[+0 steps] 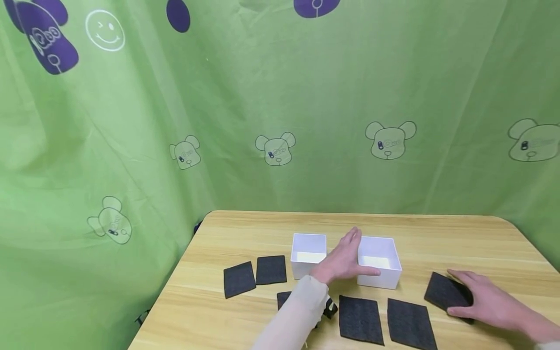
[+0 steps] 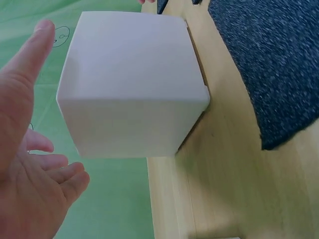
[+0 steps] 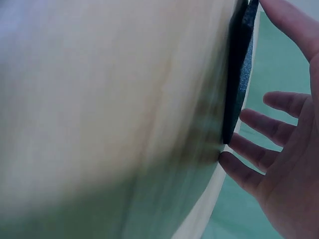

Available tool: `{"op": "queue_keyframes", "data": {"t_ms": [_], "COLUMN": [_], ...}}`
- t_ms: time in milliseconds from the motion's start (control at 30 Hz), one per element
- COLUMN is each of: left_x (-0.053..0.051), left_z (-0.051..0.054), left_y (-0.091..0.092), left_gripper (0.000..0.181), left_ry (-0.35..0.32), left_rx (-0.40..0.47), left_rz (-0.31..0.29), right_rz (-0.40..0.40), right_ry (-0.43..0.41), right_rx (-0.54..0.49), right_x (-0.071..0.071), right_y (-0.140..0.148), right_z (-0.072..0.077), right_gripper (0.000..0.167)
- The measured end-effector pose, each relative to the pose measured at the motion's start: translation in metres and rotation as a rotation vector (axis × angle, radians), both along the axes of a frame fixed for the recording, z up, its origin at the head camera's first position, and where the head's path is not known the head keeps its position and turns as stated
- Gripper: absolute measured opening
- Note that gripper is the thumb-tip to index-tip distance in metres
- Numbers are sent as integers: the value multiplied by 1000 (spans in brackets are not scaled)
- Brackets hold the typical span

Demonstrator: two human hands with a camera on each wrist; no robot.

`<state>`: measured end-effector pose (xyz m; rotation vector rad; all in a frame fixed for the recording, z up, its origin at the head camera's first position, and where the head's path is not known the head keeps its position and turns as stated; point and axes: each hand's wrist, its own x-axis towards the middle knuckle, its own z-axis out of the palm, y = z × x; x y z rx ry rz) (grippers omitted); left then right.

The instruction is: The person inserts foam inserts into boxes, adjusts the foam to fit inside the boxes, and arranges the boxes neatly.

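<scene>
Two white open-topped boxes stand on the table, a left box (image 1: 308, 265) and a right box (image 1: 388, 278). My left hand (image 1: 343, 257) hovers between them with spread fingers, beside the right box; in the left wrist view this hand (image 2: 30, 164) holds nothing and a white box (image 2: 129, 74) is next to it. Over the rightmost black cloth square (image 1: 444, 291) my right hand (image 1: 492, 301) lies with thumb and fingers extended at its edges. From the right wrist view, the fingers of this hand (image 3: 279, 134) are spread beside the dark square (image 3: 239, 74); firm contact is unclear.
Black squares lie at the left (image 1: 239, 279), (image 1: 271, 270) and at the front (image 1: 360, 319), (image 1: 411, 323). Another square and a small black item (image 1: 330, 309) are partly behind my left forearm. A green printed curtain (image 1: 332, 97) hangs behind the wooden table (image 1: 197, 311).
</scene>
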<state>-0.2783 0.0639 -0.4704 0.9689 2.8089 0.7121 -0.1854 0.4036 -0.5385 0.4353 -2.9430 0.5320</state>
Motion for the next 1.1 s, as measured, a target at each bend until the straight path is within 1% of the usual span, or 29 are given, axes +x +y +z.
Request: {"op": "queue_keyframes", "data": {"t_ms": [133,233,367,467,600,700,900,1100], "left_x": [-2,-3,-4,-4,-4,-3,-3,-4], "left_z": [-1,-2,-5,-7,-8,-10,-14,-15], "left_y": [3,5,6,7,6,6,8,7], "left_gripper": [111,110,109,108,105,104,107,107], "left_ry": [-14,-31,-50,-51,-42,-41,-52,-62], "left_rx": [10,16,11,6,6,10,27,21], "left_rz": [-6,-7,6,16,25,32,48,59], "right_rz": [23,36,45,44,45,48,34,37], "right_ry": [-4,13,36,19,-29,-36,-26,9], "right_rx": [13,15,5,7,12,4,21,56], "right_x": [0,1,2,1,0,2,5,2], "right_y": [1,1,1,1,1,1,2,2], "right_z": [1,0,-1,0,2,2,1,2], "right_gripper": [100,102,102,102,103,103,103,104]}}
